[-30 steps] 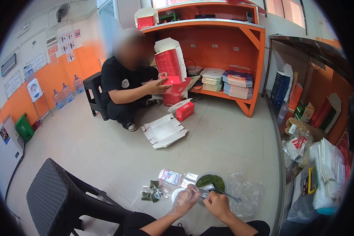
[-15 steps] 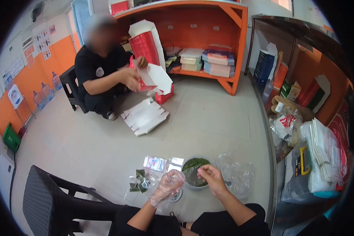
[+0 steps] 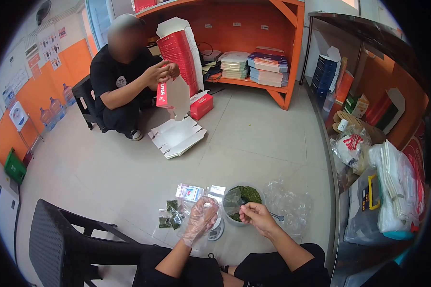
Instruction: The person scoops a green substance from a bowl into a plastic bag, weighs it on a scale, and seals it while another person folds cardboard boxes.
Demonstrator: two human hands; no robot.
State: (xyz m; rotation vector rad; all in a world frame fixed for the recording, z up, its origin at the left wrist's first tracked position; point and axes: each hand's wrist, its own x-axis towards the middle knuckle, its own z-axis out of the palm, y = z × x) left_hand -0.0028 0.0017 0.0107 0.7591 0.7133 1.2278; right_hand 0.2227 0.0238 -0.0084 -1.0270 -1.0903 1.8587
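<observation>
My left hand (image 3: 202, 217), in a clear plastic glove, is closed with fingers curled at one side of a small clear plastic bag (image 3: 232, 201). My bare right hand (image 3: 257, 219) pinches the bag's other side. The bag is held over a round tub (image 3: 228, 216) of chopped green leaves (image 3: 252, 192). A dark spoon (image 3: 278, 217) seems to lie across the tub, partly hidden behind my right hand. Beneath my left hand is a round scale (image 3: 216, 230), partly covered. Filled bags of green leaves (image 3: 171, 216) lie to the left.
Packs of plastic bags (image 3: 190, 192) lie behind my left hand, and loose clear plastic (image 3: 287, 205) right of the tub. A black stool (image 3: 57, 239) stands at left. Across the floor, a seated person (image 3: 124, 76) folds a red box (image 3: 164, 94) near flat cartons (image 3: 177, 136). Metal shelving (image 3: 328, 158) runs along the right.
My left hand has shifted slightly left and up, away from the right hand. More of the scale and spoon shows. The other person has raised and turned the red box.
</observation>
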